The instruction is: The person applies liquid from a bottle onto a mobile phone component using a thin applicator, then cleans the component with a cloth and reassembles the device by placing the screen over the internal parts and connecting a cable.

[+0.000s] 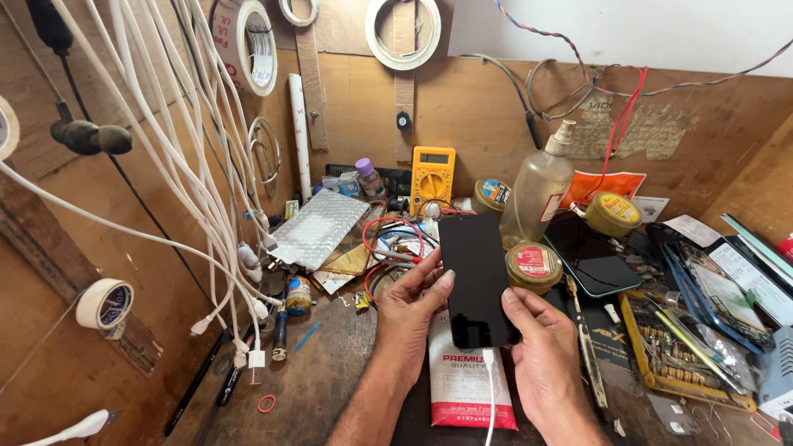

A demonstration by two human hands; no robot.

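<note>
A black smartphone point(475, 277) with a dark screen is held upright above the workbench, a white cable point(491, 396) plugged into its bottom end. My left hand point(410, 310) grips its left edge, thumb on the side near the screen's middle. My right hand point(541, 343) holds the lower right corner, thumb resting on the glass. Under the phone lies a white and red packet point(462, 388).
Many white charging cables point(206, 190) hang at the left. A yellow multimeter point(433, 175), a plastic bottle point(538, 194), round yellow tins point(534, 266), a second dark phone point(591, 256), a tool tray point(686, 351) and tape rolls point(105, 304) crowd the wooden bench.
</note>
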